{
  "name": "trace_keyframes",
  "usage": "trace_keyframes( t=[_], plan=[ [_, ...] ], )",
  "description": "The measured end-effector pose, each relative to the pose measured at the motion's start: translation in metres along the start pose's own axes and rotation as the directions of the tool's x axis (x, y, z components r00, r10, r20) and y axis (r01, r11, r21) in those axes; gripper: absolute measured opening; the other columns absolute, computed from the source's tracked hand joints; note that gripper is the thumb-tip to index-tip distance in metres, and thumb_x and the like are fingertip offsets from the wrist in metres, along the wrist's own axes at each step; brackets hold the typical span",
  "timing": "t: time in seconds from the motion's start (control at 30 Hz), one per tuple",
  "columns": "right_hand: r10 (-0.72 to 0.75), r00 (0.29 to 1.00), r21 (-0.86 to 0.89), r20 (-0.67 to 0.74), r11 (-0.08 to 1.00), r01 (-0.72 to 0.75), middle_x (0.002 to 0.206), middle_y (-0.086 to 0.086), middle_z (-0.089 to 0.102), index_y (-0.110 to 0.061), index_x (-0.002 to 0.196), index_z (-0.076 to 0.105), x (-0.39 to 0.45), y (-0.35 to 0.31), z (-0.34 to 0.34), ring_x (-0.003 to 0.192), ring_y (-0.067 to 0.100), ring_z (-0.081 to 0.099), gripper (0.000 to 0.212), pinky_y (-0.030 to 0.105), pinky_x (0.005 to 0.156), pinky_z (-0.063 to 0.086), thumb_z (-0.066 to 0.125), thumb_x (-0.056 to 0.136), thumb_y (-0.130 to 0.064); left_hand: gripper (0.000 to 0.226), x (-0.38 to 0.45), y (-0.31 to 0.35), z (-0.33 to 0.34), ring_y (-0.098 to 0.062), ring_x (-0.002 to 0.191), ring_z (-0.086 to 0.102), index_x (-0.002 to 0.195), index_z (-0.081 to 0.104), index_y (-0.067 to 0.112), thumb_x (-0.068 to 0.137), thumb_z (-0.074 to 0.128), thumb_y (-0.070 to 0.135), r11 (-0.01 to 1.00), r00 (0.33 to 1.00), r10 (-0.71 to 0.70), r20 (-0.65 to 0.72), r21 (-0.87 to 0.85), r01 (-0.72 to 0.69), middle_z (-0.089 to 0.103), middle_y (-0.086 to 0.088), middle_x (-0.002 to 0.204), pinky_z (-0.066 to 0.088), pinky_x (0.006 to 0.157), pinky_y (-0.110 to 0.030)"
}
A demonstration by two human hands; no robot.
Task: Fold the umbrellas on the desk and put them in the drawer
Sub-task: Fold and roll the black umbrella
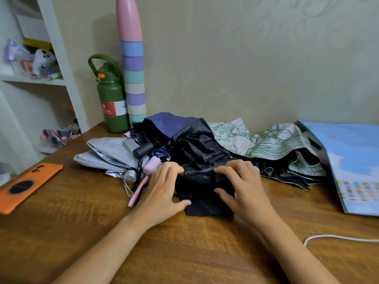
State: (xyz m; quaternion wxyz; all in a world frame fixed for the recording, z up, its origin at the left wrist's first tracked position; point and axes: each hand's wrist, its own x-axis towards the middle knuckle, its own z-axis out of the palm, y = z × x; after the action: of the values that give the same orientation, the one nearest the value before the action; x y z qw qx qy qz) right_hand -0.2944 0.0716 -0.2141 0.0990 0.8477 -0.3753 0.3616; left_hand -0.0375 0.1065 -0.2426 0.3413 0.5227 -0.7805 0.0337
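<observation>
Umbrellas heaped mid-desk, unfolded. Left to right: silver-grey fabric umbrella (106, 154); navy one (168, 123) behind; crumpled black canopy (196, 152) in front; green-floral white one (272, 144). Left hand (164, 189) and right hand (242, 187) both pinching black fabric. Likely light, limp, slippery cloth over stiff ribs; best gathered near rib tips, then held by shaft.
</observation>
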Motion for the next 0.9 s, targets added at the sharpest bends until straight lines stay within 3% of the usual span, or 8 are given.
trace_keyframes(
  t=[0.17, 0.3, 0.37, 0.5, 0.6, 0.7, 0.8, 0.9],
  plan=[
    [0.067, 0.995, 0.053, 0.081, 0.996, -0.071, 0.154, 0.001, 0.033, -0.028, 0.154, 0.039, -0.003, -0.007, -0.003, 0.141, 0.022, 0.032, 0.1, 0.035, 0.115, 0.022, 0.089, 0.069, -0.038, 0.088, -0.003, -0.005, 0.005, -0.016, 0.133, 0.042, 0.139, 0.031, 0.021, 0.073, 0.086, 0.043, 0.998, 1.0, -0.006, 0.012, -0.057, 0.006, 0.036, 0.003, 0.142, 0.04, 0.112, -0.037],
    [-0.095, 0.984, 0.168, 0.151, 0.983, 0.069, 0.112, -0.014, 0.05, -0.029, 0.107, 0.063, -0.004, 0.004, 0.001, 0.104, 0.012, 0.049, 0.036, 0.032, 0.089, 0.039, 0.08, 0.076, -0.024, 0.064, -0.003, -0.002, -0.001, -0.005, 0.122, 0.048, 0.133, 0.04, 0.038, 0.08, 0.076, 0.033, 0.991, 0.985, -0.041, 0.17, -0.119, 0.062, 0.048, 0.02, 0.126, 0.045, 0.104, -0.036],
    [-0.138, 0.944, 0.271, 0.298, 0.961, 0.055, 0.1, -0.021, 0.049, -0.031, 0.096, 0.062, -0.008, 0.007, 0.003, 0.096, 0.004, 0.049, 0.017, 0.027, 0.083, 0.042, 0.073, 0.085, -0.039, 0.05, -0.002, -0.002, -0.003, -0.004, 0.12, 0.049, 0.125, 0.053, 0.035, 0.079, 0.062, 0.019, 0.992, 0.971, -0.004, 0.241, -0.119, 0.034, 0.05, 0.022, 0.124, 0.046, 0.102, -0.036],
    [-0.085, 0.863, 0.353, 0.498, 0.929, -0.113, 0.092, -0.015, 0.058, -0.03, 0.09, 0.067, -0.013, 0.006, 0.004, 0.092, 0.008, 0.059, 0.045, 0.031, 0.083, 0.049, 0.05, 0.095, -0.072, 0.066, -0.002, -0.008, 0.0, -0.007, 0.127, 0.052, 0.117, 0.07, 0.023, 0.067, 0.034, -0.002, 0.969, 0.976, -0.037, 0.217, -0.231, 0.088, 0.059, 0.01, 0.132, 0.04, 0.111, -0.033],
    [0.007, 0.909, 0.372, 0.416, 0.911, -0.177, 0.098, -0.014, 0.059, -0.028, 0.096, 0.072, -0.012, 0.004, 0.006, 0.1, 0.007, 0.059, 0.052, 0.032, 0.091, 0.047, 0.033, 0.105, -0.061, 0.05, 0.002, -0.009, 0.001, -0.004, 0.125, 0.051, 0.12, 0.07, 0.025, 0.085, 0.037, 0.013, 0.972, 0.98, -0.113, 0.161, -0.188, 0.143, 0.061, 0.014, 0.129, 0.04, 0.111, -0.035],
    [0.038, 0.938, 0.236, 0.345, 0.964, -0.126, 0.129, -0.016, 0.055, -0.035, 0.129, 0.066, -0.013, 0.006, 0.016, 0.126, 0.004, 0.048, 0.046, 0.023, 0.11, 0.034, 0.039, 0.102, -0.061, 0.047, -0.001, 0.001, 0.005, -0.003, 0.137, 0.037, 0.143, 0.053, 0.034, 0.102, 0.035, 0.049, 0.995, 0.962, -0.097, 0.254, -0.013, 0.104, 0.048, 0.018, 0.143, 0.033, 0.116, -0.037],
    [0.051, 0.839, 0.113, 0.541, 0.985, -0.133, 0.157, -0.008, 0.039, -0.045, 0.151, 0.044, -0.018, 0.01, 0.022, 0.145, 0.012, 0.03, 0.075, 0.032, 0.122, 0.025, 0.031, 0.089, -0.083, 0.066, -0.009, 0.007, 0.011, -0.003, 0.153, 0.006, 0.162, 0.02, 0.037, 0.102, 0.026, 0.067, 0.984, 0.9, -0.101, 0.424, 0.178, 0.027, 0.017, 0.016, 0.166, 0.006, 0.126, -0.032],
    [0.066, 0.784, 0.08, 0.617, 0.986, -0.146, 0.163, -0.007, 0.03, -0.047, 0.155, 0.035, -0.021, 0.01, 0.023, 0.151, 0.014, 0.023, 0.088, 0.037, 0.124, 0.022, 0.018, 0.081, -0.091, 0.075, -0.011, 0.007, 0.012, -0.002, 0.155, -0.009, 0.163, 0.002, 0.038, 0.099, 0.016, 0.073, 0.972, 0.873, -0.128, 0.471, 0.232, 0.018, 0.0, 0.017, 0.171, -0.004, 0.127, -0.035]
  ],
)
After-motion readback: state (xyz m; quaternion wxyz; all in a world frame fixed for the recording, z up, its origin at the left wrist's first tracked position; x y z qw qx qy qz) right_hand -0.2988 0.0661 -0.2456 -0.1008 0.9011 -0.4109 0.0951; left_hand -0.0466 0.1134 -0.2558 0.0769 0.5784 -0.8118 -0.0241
